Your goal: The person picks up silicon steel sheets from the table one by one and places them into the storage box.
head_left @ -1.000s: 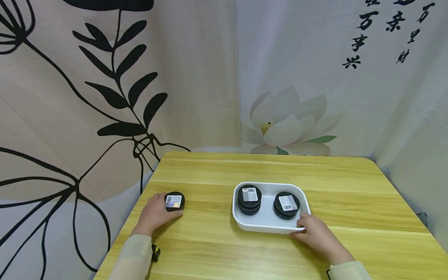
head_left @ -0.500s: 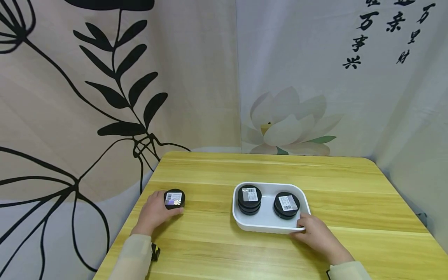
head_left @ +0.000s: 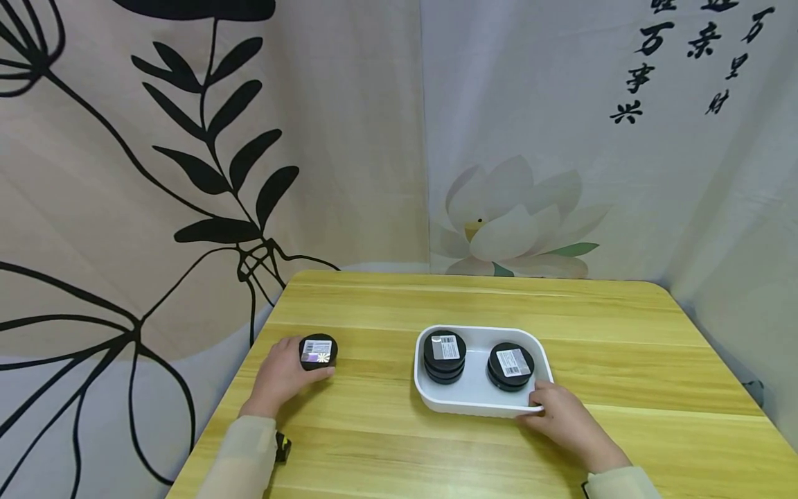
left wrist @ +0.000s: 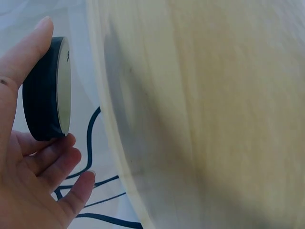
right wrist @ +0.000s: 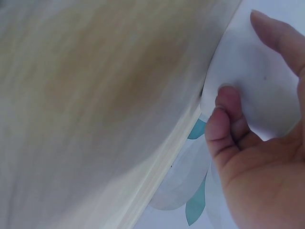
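Note:
My left hand [head_left: 282, 374] grips a flat, round black container [head_left: 318, 352] with a white barcode label on its face, over the left side of the table. In the left wrist view this container [left wrist: 44, 90] shows a dark side and a pale underside, raised off the wood, with the thumb on one edge and fingers at the other. My right hand [head_left: 566, 423] holds the near right corner of a white tray [head_left: 480, 407], thumb at the rim. Inside the tray stand a left stack of similar black containers [head_left: 445, 353] and a right stack of them [head_left: 511, 364].
The yellow wooden table [head_left: 399, 457] bears the tray right of its middle. Behind it hangs a printed cloth [head_left: 361, 138] with black plants, a lotus and characters. A black strap piece [head_left: 282, 448] sits at my left wrist.
My left hand has moved slightly to the right and a little away from me, carrying the black container. The right hand and the tray have stayed where they were.

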Tool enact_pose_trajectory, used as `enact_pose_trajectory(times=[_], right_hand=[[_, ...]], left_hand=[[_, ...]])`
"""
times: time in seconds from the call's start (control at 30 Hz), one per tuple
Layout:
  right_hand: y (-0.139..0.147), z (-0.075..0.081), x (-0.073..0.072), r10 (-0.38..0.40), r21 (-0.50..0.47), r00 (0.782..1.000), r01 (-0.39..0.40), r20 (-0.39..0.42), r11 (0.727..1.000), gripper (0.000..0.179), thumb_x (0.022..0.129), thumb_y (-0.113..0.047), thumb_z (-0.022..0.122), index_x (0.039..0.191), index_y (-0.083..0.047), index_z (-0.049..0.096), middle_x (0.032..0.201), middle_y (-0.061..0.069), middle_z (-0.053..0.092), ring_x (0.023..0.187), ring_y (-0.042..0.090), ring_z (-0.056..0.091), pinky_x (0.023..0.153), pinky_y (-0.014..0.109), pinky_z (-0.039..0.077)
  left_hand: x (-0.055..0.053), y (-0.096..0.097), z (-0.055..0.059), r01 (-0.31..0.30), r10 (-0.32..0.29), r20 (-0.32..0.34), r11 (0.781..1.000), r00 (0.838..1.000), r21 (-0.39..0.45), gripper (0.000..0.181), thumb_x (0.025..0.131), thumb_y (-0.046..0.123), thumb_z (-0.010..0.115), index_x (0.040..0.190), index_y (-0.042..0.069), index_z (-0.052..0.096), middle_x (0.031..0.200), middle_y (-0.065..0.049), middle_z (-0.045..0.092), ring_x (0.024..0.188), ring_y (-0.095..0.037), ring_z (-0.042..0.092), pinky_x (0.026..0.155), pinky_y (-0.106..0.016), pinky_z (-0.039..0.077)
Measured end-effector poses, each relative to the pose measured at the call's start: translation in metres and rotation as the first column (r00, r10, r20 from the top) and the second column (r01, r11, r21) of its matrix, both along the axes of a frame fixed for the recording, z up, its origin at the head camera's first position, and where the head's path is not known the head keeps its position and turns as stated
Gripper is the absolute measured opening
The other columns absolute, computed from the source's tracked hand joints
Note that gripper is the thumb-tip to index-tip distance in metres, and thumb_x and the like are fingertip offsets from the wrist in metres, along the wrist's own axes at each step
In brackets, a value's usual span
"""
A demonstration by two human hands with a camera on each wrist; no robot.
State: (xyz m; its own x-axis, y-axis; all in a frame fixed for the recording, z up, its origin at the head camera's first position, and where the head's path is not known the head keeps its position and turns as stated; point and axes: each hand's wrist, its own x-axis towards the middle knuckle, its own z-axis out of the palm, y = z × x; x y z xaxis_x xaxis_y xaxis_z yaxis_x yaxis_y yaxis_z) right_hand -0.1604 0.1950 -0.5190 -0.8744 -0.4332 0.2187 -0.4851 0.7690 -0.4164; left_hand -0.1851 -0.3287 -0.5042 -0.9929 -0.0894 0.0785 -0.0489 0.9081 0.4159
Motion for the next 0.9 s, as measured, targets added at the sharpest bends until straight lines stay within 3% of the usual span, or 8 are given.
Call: enact_pose_trajectory(times=[0.9], right_hand=[[0.001, -0.001, 0.0, 0.001, 0.013, 1.0, 0.0, -0.017, 1.0, 0.028, 0.075, -0.03, 0.087, 0.067, -0.023, 0.061, 0.074, -0.014, 0.046, 0.067, 0.0, 0.041, 0.061, 0.024, 0.039]], left_hand=[[-0.014, 0.032, 0.01, 0.061, -0.058, -0.061, 0.997, 0.996, 0.042, 0.102, 0.071, 0.062, 0.084, 0.142, -0.001, 0.048, 0.138, -0.024, 0.055, 0.128, -0.043, 0.052, 0.106, -0.062, 0.042]])
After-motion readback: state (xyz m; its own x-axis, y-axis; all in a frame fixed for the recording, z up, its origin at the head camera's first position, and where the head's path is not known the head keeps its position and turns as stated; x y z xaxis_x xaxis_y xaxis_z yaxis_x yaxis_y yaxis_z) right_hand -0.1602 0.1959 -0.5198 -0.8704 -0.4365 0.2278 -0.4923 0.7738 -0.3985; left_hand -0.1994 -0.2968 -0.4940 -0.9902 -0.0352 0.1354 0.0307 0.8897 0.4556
